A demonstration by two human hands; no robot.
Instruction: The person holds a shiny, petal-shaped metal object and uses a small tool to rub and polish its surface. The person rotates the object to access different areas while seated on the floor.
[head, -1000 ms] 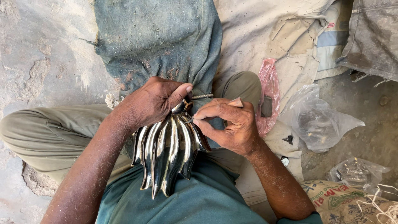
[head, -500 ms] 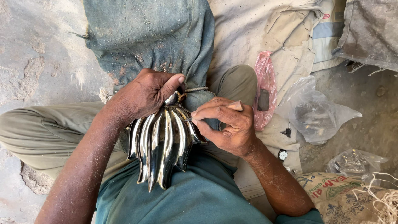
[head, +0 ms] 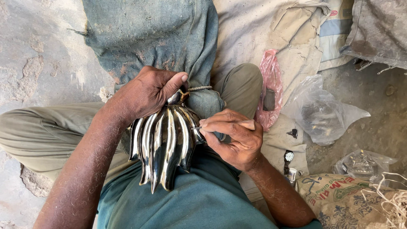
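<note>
1. The shiny dark ribbed metal piece, shaped like a bunch of long pointed leaves [head: 165, 144], lies in the person's lap, over the teal shirt [head: 199, 203]. Its long axis runs away from the body: the narrow neck points up toward the blue-grey cloth bundle [head: 157, 38], and the pointed tips point down toward the person's chest.
2. The left hand [head: 146, 93] closes over the neck end of the piece; the fingers are wrapped around it and the thumb is pressed against the top.
3. The right hand [head: 233, 138] is at the right edge of the piece. Its grip is pinched together on a thin metal tool [head: 198, 127], whose tip touches the ribbed side.
4. A cord [head: 199, 88] ties the cloth bundle just above the neck of the piece.
5. The olive trousers [head: 51, 131] cover the folded legs on both sides.
6. To the right lie a pink plastic bag [head: 269, 91], a clear plastic bag [head: 322, 112], and a wristwatch [head: 289, 156] on a pale cloth [head: 258, 29].
7. A printed sack [head: 339, 199] lies at the lower right, on the dusty concrete floor [head: 34, 51].
</note>
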